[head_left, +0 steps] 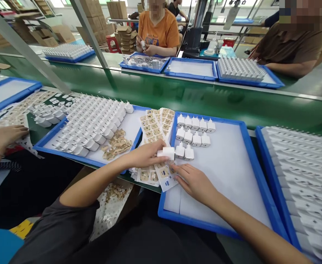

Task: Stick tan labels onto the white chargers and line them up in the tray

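Note:
Between the thumb and fingers of my left hand (147,154) is a white plug adapter (168,153), held above the sticker sheets. My right hand (195,181) reaches to the edge of a sticker sheet (165,176), its fingers extended and fingertips touching or just over it. Several more sheets with tan square stickers (151,128) lie stacked between two blue trays. Short rows of white adapters (196,139) stand, pins up, in the tray (227,176) on the right. The left tray (134,126) bears many adapters (94,121) and a heap of peeled tan scraps (118,145).
At the far right, another blue tray (273,183) carries packed adapters. A neighbour's hand (8,135) rests over sheets at the left. Across the green conveyor (194,95), a person in an orange shirt (159,31) and one in brown (295,47) sit behind trays.

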`<state>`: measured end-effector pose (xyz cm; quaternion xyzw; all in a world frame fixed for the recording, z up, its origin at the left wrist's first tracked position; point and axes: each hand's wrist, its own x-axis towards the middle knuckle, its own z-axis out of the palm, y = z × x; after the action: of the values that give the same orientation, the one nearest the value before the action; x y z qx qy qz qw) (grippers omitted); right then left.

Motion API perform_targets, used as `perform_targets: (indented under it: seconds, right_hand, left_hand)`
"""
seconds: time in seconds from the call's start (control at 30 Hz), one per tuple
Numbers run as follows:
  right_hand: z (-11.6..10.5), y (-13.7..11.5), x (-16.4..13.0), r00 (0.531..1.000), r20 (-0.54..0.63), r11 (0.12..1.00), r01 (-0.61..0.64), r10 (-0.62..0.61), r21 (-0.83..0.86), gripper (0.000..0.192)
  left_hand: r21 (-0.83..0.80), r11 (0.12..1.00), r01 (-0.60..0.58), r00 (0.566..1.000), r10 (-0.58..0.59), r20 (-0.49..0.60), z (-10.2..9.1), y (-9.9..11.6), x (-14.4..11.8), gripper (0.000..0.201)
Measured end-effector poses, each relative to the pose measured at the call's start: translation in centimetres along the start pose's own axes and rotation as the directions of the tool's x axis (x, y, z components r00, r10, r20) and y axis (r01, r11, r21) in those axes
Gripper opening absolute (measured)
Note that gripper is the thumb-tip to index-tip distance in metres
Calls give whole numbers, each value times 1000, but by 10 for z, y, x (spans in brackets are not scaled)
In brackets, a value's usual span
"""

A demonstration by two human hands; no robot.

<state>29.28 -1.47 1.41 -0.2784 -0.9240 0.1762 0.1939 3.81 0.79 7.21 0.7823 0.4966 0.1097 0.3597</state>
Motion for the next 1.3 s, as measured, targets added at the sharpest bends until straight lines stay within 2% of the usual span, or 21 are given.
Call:
perform_targets:
  seconds: [0.03, 0.1, 0.3, 0.5, 0.83, 0.97, 1.07, 1.3]
  right_hand:
    - [2, -1, 2, 1000, -8, 1000, -3, 3, -18, 35]
    - [7, -1, 6, 1000, -27, 999, 1, -2, -50, 31]
    - [15, 9, 11, 999, -43, 1000, 28, -28, -8, 23]
    - [18, 11, 14, 995, -83, 997, 57, -61, -51, 21]
    - [21, 17, 22, 994, -107, 992, 52, -40, 113, 17]
    - [19, 19, 22, 996, -76, 981, 68, -55, 179, 16]
    - [19, 21, 21, 994, -97, 971, 77, -56, 227, 12]
    - [25, 19, 22, 989, -140, 976, 80, -52, 204, 14]
  left_hand:
    - [-40, 999, -10, 998, 13, 62, 6, 1, 0, 40]
    - [-102, 995, 11, 994, 0, 110, 12, 1, 2, 37]
    - [-151, 988, 30, 995, -15, 95, 16, -2, 5, 35]
    - [-199, 980, 15, 994, 6, 106, 21, -2, 5, 38]
    - [-240, 971, 19, 993, 9, 117, 21, -5, 7, 38]
    - [-263, 965, -3, 997, 25, 79, 22, -6, 6, 37]
    - [-281, 959, -27, 997, 46, 59, 22, -8, 5, 38]
    - [-305, 952, -32, 998, 46, 40, 26, -11, 4, 41]
